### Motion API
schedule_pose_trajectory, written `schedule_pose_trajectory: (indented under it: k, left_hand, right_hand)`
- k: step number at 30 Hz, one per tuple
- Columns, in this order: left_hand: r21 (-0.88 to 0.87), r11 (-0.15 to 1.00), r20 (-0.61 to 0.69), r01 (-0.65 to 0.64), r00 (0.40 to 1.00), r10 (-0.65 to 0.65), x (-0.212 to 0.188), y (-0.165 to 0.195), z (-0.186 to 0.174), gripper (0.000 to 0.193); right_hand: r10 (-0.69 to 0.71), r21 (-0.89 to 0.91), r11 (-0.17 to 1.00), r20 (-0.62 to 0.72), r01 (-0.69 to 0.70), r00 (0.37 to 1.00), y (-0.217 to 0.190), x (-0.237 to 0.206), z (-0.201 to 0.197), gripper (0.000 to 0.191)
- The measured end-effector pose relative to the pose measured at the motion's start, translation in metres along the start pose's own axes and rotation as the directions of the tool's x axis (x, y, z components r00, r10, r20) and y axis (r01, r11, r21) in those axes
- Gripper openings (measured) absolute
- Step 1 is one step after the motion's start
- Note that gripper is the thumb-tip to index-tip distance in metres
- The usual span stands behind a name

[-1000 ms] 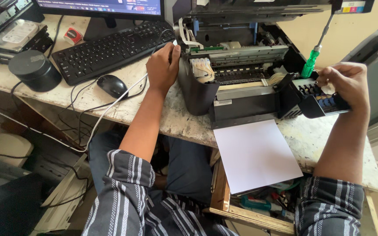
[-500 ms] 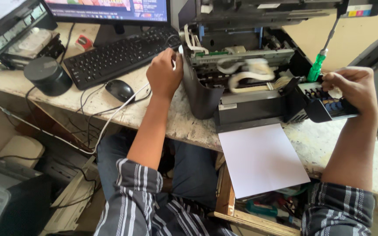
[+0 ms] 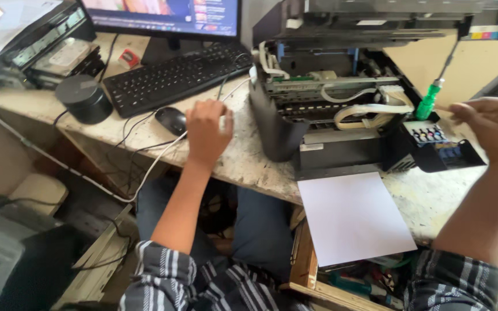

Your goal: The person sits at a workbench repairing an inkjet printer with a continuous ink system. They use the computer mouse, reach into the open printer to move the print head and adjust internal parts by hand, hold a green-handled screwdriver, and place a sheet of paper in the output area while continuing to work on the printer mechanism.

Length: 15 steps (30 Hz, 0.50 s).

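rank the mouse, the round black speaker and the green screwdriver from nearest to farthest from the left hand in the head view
From the left hand:
1. Black mouse, just to its left on the desk.
2. Round black speaker, further left, near the desk edge.
3. Green screwdriver, far right, past the open printer.

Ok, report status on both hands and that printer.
Left hand fisted on the desk beside the mouse. Right hand open by the ink tank unit. Printer open, green screwdriver leaning inside.
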<state>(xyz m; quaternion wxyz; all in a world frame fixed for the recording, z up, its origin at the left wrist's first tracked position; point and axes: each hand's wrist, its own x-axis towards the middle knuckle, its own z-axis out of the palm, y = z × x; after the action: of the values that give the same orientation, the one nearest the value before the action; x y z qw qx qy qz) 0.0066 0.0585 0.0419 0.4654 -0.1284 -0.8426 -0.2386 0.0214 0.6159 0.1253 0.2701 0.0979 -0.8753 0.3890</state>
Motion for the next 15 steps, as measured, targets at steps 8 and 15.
schedule_pose_trajectory:
  k: [8,15]
  left_hand:
    - [-0.563,0.812,-0.157,0.156,0.944,-0.289,-0.007,-0.017,0.003,0.028]
    - [-0.828,0.558,-0.289,0.047,0.818,-0.498,-0.011,-0.043,0.002,0.072]
  right_hand:
    - [-0.513,-0.103,0.819,0.31,0.564,0.801,-0.241,-0.046,0.045,0.017]
    - [-0.816,0.347,0.571,0.339,0.744,0.468,-0.376,-0.039,0.219,0.018]
